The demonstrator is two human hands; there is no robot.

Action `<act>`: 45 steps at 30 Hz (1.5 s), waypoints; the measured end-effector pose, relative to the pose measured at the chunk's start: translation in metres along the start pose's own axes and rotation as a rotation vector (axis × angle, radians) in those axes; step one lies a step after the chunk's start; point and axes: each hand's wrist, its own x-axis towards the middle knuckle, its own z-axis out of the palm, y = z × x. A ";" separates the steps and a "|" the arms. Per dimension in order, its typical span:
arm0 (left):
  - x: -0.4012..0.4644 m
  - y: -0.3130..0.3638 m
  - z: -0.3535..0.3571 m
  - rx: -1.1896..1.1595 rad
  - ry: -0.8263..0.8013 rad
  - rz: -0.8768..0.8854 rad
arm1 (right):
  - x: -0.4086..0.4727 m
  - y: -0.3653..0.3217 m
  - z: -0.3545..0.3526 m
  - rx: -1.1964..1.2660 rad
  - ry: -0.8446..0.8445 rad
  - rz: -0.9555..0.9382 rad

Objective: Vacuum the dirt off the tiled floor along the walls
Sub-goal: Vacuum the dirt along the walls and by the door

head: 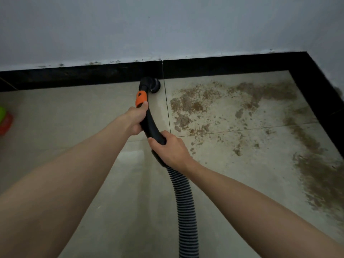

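Note:
A black curved vacuum handle (151, 125) with an orange slider (141, 99) ends in a round brush nozzle (153, 84) that touches the floor at the black skirting (80, 77). My left hand (136, 119) grips the handle just below the orange part. My right hand (170, 147) grips the handle's lower end, where the ribbed hose (183, 198) begins. Brown dirt (193, 104) is spread over the beige tiles (74, 118) right of the nozzle, and a denser band of dirt (318, 175) runs along the right wall.
The pale wall (167, 28) meets a second wall at the corner at upper right, both edged with black skirting. A green and red object (4, 120) lies at the far left edge. The hose trails toward the bottom of the frame.

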 end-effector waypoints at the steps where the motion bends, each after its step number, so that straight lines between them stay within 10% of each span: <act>1: 0.004 -0.002 0.004 0.008 -0.001 0.000 | 0.002 0.005 0.001 0.007 0.004 0.009; 45: 0.029 0.002 0.244 0.285 -0.288 0.149 | 0.023 0.145 -0.143 0.161 0.350 0.137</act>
